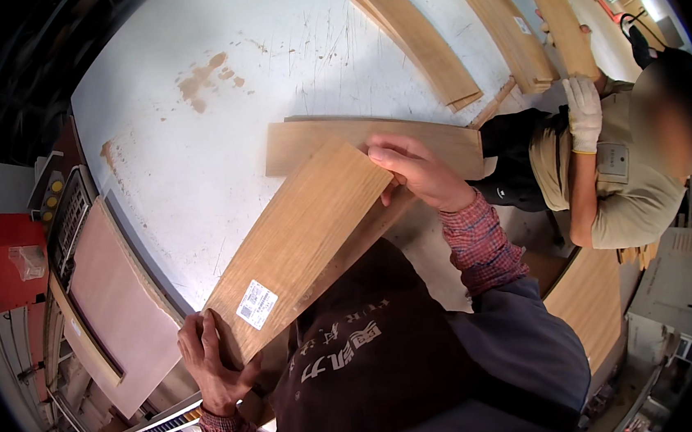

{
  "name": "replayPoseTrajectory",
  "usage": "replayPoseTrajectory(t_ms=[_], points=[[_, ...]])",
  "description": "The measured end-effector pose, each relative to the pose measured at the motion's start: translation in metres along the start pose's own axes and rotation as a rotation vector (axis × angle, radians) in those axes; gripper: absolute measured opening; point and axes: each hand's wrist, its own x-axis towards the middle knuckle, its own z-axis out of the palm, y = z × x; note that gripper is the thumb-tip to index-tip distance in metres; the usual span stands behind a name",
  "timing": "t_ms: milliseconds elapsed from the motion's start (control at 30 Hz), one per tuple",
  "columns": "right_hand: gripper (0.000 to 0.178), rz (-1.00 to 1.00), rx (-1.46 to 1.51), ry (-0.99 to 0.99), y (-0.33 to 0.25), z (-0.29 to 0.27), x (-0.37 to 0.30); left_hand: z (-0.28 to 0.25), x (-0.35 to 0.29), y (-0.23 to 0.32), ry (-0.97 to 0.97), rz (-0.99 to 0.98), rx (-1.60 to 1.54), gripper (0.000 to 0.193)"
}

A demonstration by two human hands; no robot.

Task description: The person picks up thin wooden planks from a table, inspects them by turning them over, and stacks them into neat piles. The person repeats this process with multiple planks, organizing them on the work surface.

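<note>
A wooden board (301,220) slants across the front of my body, with a white printed label (257,304) near its lower left end. My left hand (214,359) grips that lower end, fingers over the edge beside the label. At the upper right end, my right hand (417,167) pinches the corner between thumb and fingers. Behind the held board, more wooden boards (439,152) lie on the white table (193,163), partly covered by it. Another board edge shows just beneath the held one.
Two stacks of boards (421,45) (507,29) lie at the far right of the table. A co-worker (630,166) in a white glove (584,113) handles a long board (559,12) there. A red box (8,262) and a leaning pale panel (118,293) stand at the left.
</note>
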Motion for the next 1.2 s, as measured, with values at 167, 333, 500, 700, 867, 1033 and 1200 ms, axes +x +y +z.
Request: replayPoseTrajectory(t_ms=[167,333,500,700,867,1033,1200], points=[[0.036,-0.086,-0.173,-0.074,0.003,-0.007,-0.007,0.004,0.003,-0.003,0.066,0.047,0.149,0.104],[0.031,-0.064,-0.223,-0.164,-0.006,-0.011,-0.016,0.016,-0.001,-0.012,0.084,0.082,0.156,0.102],[0.033,-0.045,-0.238,-0.247,-0.004,-0.02,-0.017,0.028,-0.003,-0.021,0.111,0.093,0.172,0.108],[0.033,-0.073,-0.226,-0.302,0.002,-0.024,-0.016,0.036,-0.01,-0.028,0.125,0.099,0.156,0.108],[0.033,-0.087,-0.247,-0.221,0.004,-0.02,-0.023,0.041,-0.009,-0.033,0.156,0.13,0.154,0.105],[0.039,0.061,0.068,-0.158,0.032,-0.009,-0.03,0.042,-0.007,-0.037,0.14,0.176,0.214,0.101],[0.037,-0.025,0.415,-0.115,0.075,-0.008,-0.051,0.042,0.016,-0.037,0.07,0.253,0.199,0.1]])
